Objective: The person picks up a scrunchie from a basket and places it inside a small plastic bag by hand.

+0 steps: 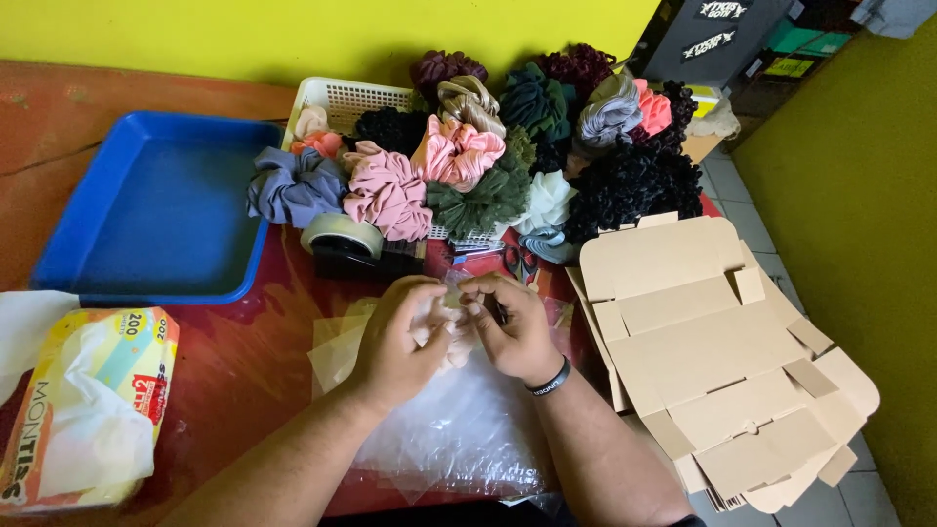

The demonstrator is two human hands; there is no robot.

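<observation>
- Red tabletop (244, 361) runs under a yellow wall, with tiled floor showing at the right edge.
- At far left lies a soft pack of tissues (83, 410) in a printed wrapper, and behind it an empty blue tray (161, 210).
- A roll of clear tape (342, 236) sits on a dark dispenser just right of the tray, in front of a white basket (346, 98) heaped with fabric scrunchies (459, 156) in grey, pink, green, black and cream.
- The left hand (395, 342) is curled, fingers bent inward around a pale scrunchie (451, 337) and the clear plastic bag (459, 429) that spreads toward the table's near edge.
- The right hand (512, 332), with a dark band at the wrist, pinches the same bundle from the other side; both hands touch at the fingertips.
- Scissors (520, 262) lie just behind the hands.
- Flat, unfolded cardboard boxes (712, 361) are stacked at the right, overhanging the table.
</observation>
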